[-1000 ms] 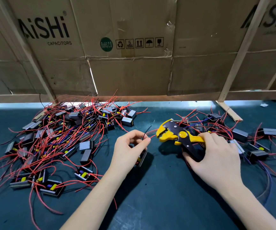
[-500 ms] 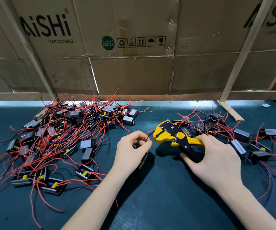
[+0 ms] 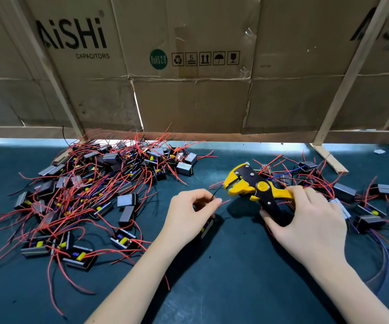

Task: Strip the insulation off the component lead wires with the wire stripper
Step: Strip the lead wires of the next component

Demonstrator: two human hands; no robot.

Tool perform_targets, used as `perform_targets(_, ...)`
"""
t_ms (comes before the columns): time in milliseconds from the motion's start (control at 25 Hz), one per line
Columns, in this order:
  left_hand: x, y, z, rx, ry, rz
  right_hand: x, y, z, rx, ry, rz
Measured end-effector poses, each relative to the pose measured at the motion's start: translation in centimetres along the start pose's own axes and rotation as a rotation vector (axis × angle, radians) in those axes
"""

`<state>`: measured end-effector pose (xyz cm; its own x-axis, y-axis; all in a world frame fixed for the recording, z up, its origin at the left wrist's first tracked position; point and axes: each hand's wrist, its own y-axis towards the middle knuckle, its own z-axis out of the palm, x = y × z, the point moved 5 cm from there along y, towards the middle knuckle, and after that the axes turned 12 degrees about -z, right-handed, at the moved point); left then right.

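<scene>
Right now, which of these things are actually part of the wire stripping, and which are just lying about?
In use:
left hand
black lead wire
component
right hand
wire stripper

Lying about:
cardboard boxes
wooden brace
left pile
right pile

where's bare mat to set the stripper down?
Bare mat lies in the near strip between the two forearms, and another patch between the left pile and the wire stripper. Crowded: left pile, and the smaller right pile behind the right hand.
</scene>
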<state>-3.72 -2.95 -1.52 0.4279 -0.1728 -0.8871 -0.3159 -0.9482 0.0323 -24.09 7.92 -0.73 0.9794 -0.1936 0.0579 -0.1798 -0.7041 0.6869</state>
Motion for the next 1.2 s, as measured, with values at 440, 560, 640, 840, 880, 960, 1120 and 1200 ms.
perform_targets(440, -0.7, -0.3, 0.3, 0.040, 0.185, 0.139, -0.4, 0.0, 0.4, 0.013, 0.041, 0.007)
perform_targets(560, -0.5, -0.2, 0.3, 0.027, 0.207, 0.139, -0.4, 0.1, 0.2, 0.004, 0.045, -0.015)
perform_targets(640, -0.4, -0.2, 0.2, 0.015, 0.207, 0.143, -0.4, 0.1, 0.2, 0.004, 0.045, -0.022)
perform_targets(840, -0.2, 0.1, 0.2, 0.026, 0.206, 0.130, -0.4, 0.1, 0.0, -0.005, 0.053, -0.037)
perform_targets(880, -0.2, 0.0, 0.2, 0.031, 0.208, 0.133, -0.3, 0.1, 0.0, -0.006, 0.052, -0.041)
perform_targets(960, -0.2, 0.0, 0.3, 0.033, 0.222, 0.145, -0.2, 0.1, -0.1, -0.007, 0.056, -0.046)
perform_targets(1120, -0.2, 0.0, 0.3, 0.037, 0.232, 0.160, -0.2, 0.1, -0.5, -0.005, 0.065, -0.010)
perform_targets(1200, -0.2, 0.0, 0.2, 0.037, 0.245, 0.166, -0.2, 0.1, -0.6, 0.019, 0.052, 0.020)
